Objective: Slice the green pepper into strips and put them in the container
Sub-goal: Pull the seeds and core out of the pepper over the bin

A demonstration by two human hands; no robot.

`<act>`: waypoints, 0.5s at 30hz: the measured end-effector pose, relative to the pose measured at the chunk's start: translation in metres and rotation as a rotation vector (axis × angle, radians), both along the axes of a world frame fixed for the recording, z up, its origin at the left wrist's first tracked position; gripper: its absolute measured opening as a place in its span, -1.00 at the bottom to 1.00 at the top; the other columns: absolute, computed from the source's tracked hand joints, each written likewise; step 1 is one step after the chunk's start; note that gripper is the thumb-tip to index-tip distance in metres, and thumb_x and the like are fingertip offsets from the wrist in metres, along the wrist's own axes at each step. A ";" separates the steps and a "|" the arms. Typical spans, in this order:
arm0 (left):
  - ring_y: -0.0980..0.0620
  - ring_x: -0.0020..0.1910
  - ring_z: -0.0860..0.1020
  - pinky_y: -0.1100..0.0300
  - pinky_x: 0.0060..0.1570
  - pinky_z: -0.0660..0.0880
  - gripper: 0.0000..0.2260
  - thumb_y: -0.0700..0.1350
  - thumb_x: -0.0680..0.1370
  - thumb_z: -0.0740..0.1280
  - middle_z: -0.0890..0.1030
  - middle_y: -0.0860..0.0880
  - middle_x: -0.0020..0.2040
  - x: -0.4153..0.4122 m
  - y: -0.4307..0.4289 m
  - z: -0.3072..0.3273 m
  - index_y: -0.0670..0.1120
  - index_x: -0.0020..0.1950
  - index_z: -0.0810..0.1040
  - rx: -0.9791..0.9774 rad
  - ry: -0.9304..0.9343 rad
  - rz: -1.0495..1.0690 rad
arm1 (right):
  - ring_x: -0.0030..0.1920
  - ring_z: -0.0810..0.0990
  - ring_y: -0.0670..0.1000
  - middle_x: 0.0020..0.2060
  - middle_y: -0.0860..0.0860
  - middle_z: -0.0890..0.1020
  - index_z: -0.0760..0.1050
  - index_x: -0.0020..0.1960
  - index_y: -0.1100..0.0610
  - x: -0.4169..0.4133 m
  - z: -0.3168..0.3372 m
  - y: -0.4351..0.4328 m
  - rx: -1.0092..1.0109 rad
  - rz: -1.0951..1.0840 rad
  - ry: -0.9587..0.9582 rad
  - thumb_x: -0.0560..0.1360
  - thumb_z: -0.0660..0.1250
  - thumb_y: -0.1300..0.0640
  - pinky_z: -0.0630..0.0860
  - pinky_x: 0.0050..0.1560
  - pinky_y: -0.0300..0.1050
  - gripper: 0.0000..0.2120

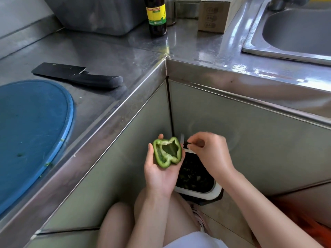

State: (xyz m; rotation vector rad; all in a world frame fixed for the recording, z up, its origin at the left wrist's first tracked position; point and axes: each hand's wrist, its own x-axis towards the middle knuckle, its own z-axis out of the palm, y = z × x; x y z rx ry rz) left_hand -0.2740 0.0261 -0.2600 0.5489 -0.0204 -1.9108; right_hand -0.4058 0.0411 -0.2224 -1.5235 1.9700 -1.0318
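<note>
Head view, one frame.

Surroundings, largest first:
- L-shaped stainless steel counter (125,51), glossy with streaked reflections. Its inner corner lies above and beyond both hands. Pale green cabinet panels (250,149) stand behind them.
- Stainless steel sink basin (250,47), rounded, far up and right of the right hand.
- Round blue plastic cutting board (32,133), scored and flecked with green bits, well left of the left hand.
- Grey plastic tub (100,15), far beyond the left hand.
- White-rimmed floor bin with dark liner (215,191), directly below both hands, which partly hide it. It holds green scraps.
- Black-bladed cleaver with black handle (77,76), lying flat, up and left of the left hand.
- Dark glass bottle with yellow label (156,17), upright.
- Brown cardboard box (213,15), right of the bottle.

Task item: halved green bell pepper (167,152), waxy skin, lobed outline, hollow with pale pith, cut face up.

Hands: left hand (161,178) palm up, cradling the pepper, fingers loosely curved around it. Right hand (209,153) just right of the pepper, not touching it. Its fingertips are drawn together and blurred, so I cannot tell whether they pinch anything.
</note>
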 end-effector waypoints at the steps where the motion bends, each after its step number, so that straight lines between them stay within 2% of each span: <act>1: -0.25 0.07 0.58 -0.18 0.33 0.30 -0.68 0.08 0.40 0.37 0.61 -0.22 0.05 0.000 0.000 0.000 -0.07 0.05 0.62 0.015 -0.008 0.006 | -0.18 0.63 -0.05 -0.23 -0.02 0.69 0.68 -0.11 0.12 -0.002 -0.001 -0.003 0.019 0.031 0.030 0.42 0.40 0.31 0.51 -0.06 -0.18 -0.86; 4: -0.32 0.16 0.54 -0.26 0.23 0.39 -0.69 0.12 0.43 0.33 0.59 -0.21 0.10 0.001 -0.001 -0.002 -0.06 0.02 0.58 0.054 -0.041 0.014 | -0.01 0.64 0.03 -0.07 0.02 0.70 0.65 0.05 0.11 -0.005 -0.002 -0.008 0.080 0.131 0.140 0.51 0.31 0.24 0.52 0.06 -0.10 -0.81; 7: -0.33 0.12 0.56 -0.32 0.14 0.41 -0.65 0.16 0.43 0.32 0.62 -0.23 0.05 0.002 0.000 -0.003 -0.10 0.00 0.56 0.071 -0.057 0.000 | -0.17 0.65 -0.06 -0.21 -0.04 0.70 0.67 -0.05 0.08 -0.010 0.003 -0.008 0.041 0.143 0.152 0.45 0.41 0.21 0.55 -0.05 -0.12 -0.88; 10: -0.32 0.13 0.55 -0.29 0.16 0.41 -0.60 0.20 0.45 0.29 0.60 -0.25 0.08 0.001 0.000 -0.004 -0.12 0.03 0.54 0.054 -0.069 -0.035 | -0.28 0.59 -0.12 -0.31 -0.09 0.66 0.66 -0.17 0.07 -0.012 0.009 -0.008 -0.010 0.150 0.143 0.39 0.47 0.18 0.51 -0.17 -0.22 -0.96; 12: -0.31 0.13 0.56 -0.24 0.18 0.42 -0.62 0.19 0.44 0.29 0.58 -0.23 0.11 0.000 0.000 -0.004 -0.09 0.02 0.54 0.038 -0.079 -0.038 | -0.22 0.60 -0.10 -0.25 -0.07 0.67 0.66 -0.11 0.08 -0.013 0.006 -0.011 -0.039 0.179 0.196 0.41 0.41 0.28 0.49 -0.13 -0.29 -0.86; 15: -0.25 0.14 0.55 -0.16 0.19 0.45 -0.68 0.15 0.43 0.30 0.58 -0.19 0.10 -0.002 -0.001 -0.002 -0.05 0.02 0.55 0.019 -0.109 -0.023 | -0.15 0.61 -0.07 -0.18 -0.03 0.67 0.66 -0.06 0.11 -0.014 0.003 -0.011 -0.080 0.259 0.202 0.37 0.25 0.46 0.39 -0.12 -0.50 -0.65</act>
